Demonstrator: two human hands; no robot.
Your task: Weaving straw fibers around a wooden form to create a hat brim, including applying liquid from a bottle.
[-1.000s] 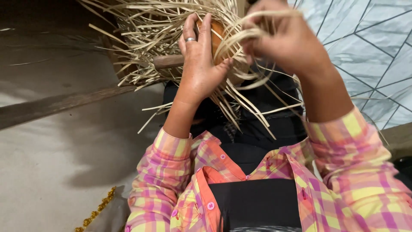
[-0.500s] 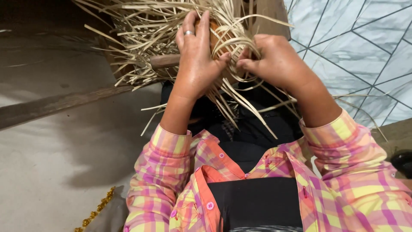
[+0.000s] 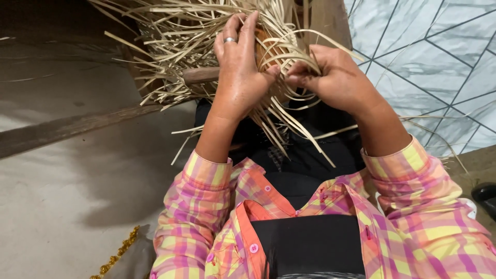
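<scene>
A loose bundle of pale straw strips [image 3: 175, 46] fans out over a rounded brown form [image 3: 268, 44] with a wooden handle [image 3: 199, 76] sticking out to the left. My left hand [image 3: 238, 67], a ring on one finger, lies flat against the woven strips and presses them onto the form. My right hand [image 3: 330, 77] is just to its right, its fingers pinched on a few strips that loop over the top. Both thumbs nearly meet in the middle. Loose strip ends hang down over my dark lap.
A wooden plank [image 3: 62, 129] runs across the pale floor on the left. A sheet with a grey geometric line pattern [image 3: 434, 62] lies to the right. A string of gold beads [image 3: 116, 256] sits at the lower left. A dark object [image 3: 485, 196] shows at the right edge.
My right hand has come down from high on the bundle to beside my left thumb, pulling strips with it. The left hand stays pressed on the weave.
</scene>
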